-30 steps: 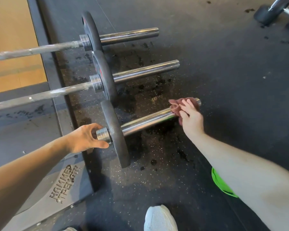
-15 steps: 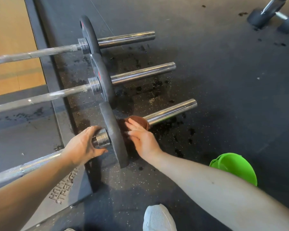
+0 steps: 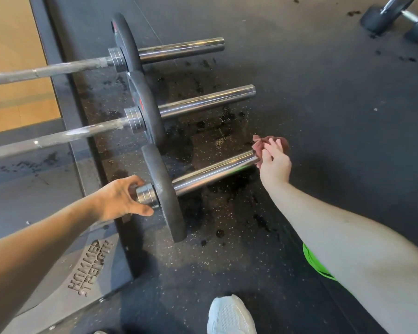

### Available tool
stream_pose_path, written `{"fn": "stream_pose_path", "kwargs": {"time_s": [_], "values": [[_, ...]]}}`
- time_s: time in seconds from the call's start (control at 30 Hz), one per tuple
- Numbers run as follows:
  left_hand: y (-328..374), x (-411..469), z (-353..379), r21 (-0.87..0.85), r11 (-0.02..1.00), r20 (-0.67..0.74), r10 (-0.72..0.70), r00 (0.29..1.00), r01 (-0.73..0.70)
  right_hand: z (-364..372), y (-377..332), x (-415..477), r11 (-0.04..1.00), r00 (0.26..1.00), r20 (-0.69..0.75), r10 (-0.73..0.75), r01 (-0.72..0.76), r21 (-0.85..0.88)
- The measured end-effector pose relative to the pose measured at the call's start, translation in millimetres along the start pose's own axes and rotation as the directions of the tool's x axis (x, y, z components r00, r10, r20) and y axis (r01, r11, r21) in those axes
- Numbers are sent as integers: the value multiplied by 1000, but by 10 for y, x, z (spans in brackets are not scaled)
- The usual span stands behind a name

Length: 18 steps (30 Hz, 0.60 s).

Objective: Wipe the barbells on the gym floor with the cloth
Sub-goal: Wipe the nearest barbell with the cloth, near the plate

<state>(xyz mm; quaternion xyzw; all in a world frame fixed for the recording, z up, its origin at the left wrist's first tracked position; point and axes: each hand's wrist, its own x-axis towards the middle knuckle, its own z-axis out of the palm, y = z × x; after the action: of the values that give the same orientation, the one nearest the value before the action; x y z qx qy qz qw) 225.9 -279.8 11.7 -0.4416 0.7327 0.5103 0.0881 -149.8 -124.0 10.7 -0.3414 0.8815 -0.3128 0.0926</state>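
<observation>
Barbell [image 3: 215, 172] lies crosswise, sleeve end pointing right.

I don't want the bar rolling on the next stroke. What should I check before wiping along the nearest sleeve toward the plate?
1. Left hand grips the nearest barbell beside its plate: ok.
2. Right hand holds the cloth: ok.
3. Cloth wrapped round the end of the sleeve: cannot tell.
4. Sleeve bare from cloth to plate: ok.
5. Floor beneath dry: not ok, dark wet-looking patches.
6. Shoe clear of the plate: ok.
</observation>
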Motion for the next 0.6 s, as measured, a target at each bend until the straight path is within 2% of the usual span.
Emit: {"fn": "stream_pose_path", "kwargs": {"time_s": [0.03,0.07,0.1,0.2,0.3,0.37,0.4,0.5,0.6], "values": [[-4,6,12,-20,1000,-2,7,1000,-7,57,-75,-114,998,1000,8,-2,1,55],[10,-10,20,-22,1000,-11,8,1000,-9,131,-159,-263,996,998,29,-56,54,71],[16,-17,32,-28,999,-13,15,1000,-16,224,-269,-458,984,992,81,-96,83,159],[22,-46,36,-13,1000,-16,12,1000,-12,590,-520,-1060,896,898,265,-352,240,375],[5,-45,34,4,999,-16,32,999,-31,677,-542,-1189,848,814,358,-458,278,451],[52,-75,54,39,999,-5,27,1000,-26,527,-432,-990,842,799,332,-500,360,401],[66,-87,68,55,998,-2,27,1000,-27,436,-337,-827,856,819,288,-496,405,320],[47,-121,181,108,991,-62,87,994,-80,57,12,-231,946,932,162,-323,314,81],[-17,-203,312,197,967,-210,203,956,-162,-59,200,122,970,968,68,-242,243,-12]]}}
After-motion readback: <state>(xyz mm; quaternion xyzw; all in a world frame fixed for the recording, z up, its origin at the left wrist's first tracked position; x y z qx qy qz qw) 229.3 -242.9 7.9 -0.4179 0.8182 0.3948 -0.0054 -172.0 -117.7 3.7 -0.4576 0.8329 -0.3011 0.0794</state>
